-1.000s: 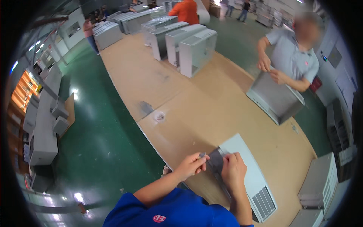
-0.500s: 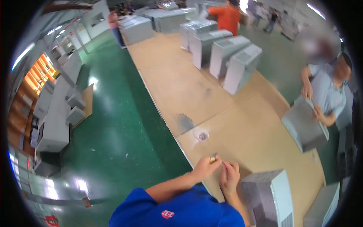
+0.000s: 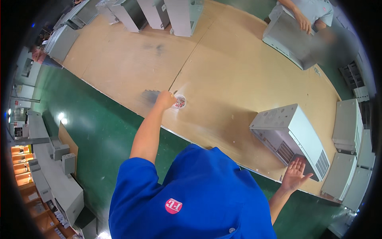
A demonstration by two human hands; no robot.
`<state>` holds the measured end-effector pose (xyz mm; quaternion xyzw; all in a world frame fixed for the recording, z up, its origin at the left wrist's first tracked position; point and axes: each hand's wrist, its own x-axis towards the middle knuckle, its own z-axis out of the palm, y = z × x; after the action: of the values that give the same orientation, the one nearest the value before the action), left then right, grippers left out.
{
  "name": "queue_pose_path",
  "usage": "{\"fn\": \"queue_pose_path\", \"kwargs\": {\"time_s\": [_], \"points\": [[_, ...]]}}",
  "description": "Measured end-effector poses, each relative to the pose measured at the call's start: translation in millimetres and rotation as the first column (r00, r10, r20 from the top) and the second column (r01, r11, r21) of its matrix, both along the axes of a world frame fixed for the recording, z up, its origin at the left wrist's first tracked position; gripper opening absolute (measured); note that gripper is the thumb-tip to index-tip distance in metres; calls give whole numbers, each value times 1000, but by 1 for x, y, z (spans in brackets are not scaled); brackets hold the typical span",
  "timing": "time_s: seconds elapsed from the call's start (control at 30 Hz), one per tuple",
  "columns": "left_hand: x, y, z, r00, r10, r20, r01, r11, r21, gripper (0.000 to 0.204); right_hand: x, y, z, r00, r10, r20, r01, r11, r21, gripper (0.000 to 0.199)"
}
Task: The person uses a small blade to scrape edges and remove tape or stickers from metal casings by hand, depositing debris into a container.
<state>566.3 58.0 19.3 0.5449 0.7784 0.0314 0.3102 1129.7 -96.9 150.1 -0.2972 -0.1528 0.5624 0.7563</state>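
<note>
My left hand is closed beside a small white round dish that holds tiny reddish and pale pieces. A short, thin tip of a small hand tool sticks out of this fist; the rest is hidden by the fingers. My right hand is open, palm up with fingers spread, at the lower end of a grey metal casing. The casing lies on the tabletop with its open side toward me, showing slotted vents and round hole patterns. I cannot tell whether the right fingers touch it.
A long brown-topped table with a dark smudge runs across. Pale metal casings stand at the far left, and more panels stand at the right. Across the table a co-worker handles another casing. Green floor lies to the left.
My hands were together over the table edge, a small yellow-handled tool in the left. They are now apart: left at the dish, right opened by the casing. The view has turned right and downward.
</note>
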Motion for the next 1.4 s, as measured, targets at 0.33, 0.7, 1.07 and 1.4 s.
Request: {"fn": "queue_pose_path", "kwargs": {"time_s": [0.33, 0.7, 1.07, 1.4], "points": [[-9, 4, -37, 995, 77, 70, -79, 997, 22, 26, 25, 53, 8, 1000, -26, 18, 28, 987, -158, 28], [51, -29, 2, 901, 417, 124, -435, 871, 229, 26, 86, 163, 30, 982, -42, 185, 104, 935, -340, 15], [110, -108, -23, 721, 582, 376, -671, 721, 171, 19, 125, 307, -58, 948, 276, 160, -124, 781, -613, 15], [144, -119, 6, 616, 645, 452, -754, 650, 100, 20, 78, 296, -131, 663, 604, 442, -230, 727, -647, 12]]}}
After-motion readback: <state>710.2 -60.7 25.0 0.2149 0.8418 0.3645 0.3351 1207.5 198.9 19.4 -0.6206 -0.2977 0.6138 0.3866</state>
